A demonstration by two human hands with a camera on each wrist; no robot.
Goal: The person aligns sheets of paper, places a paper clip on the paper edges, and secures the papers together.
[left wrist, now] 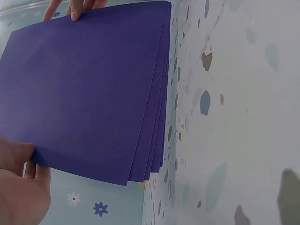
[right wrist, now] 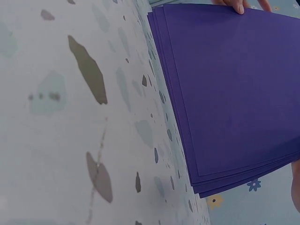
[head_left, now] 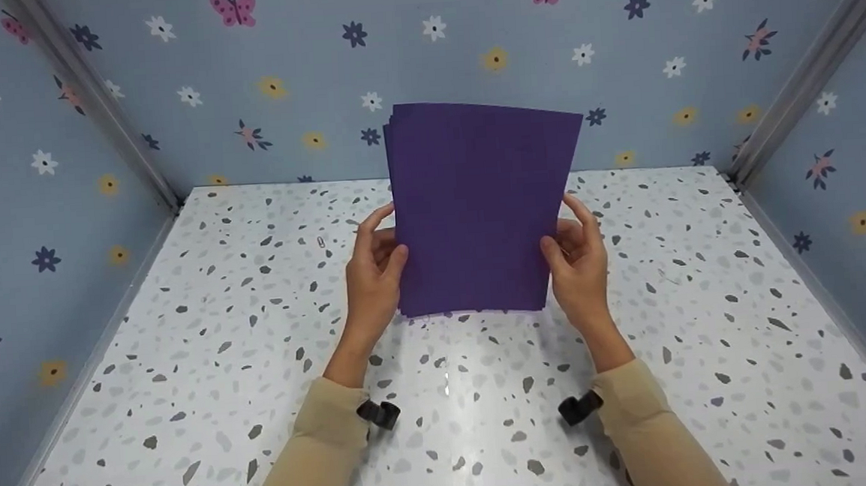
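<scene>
Purple sheets (uneven) between 2 hands

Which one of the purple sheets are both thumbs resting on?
The front sheet: the left hand and right hand each lay a thumb on its face, while the other sheets behind it show only narrow edge strips.

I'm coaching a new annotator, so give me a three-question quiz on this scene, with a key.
1. True or false: only one hand holds the purple sheets.
2. Are the sheets stacked flush or staggered?
3. Fill in: in the head view, a small ____ lies on the table, left of the sheets.

Key:
1. False; the left hand and right hand both grip them.
2. Staggered.
3. Paper clip.
</scene>
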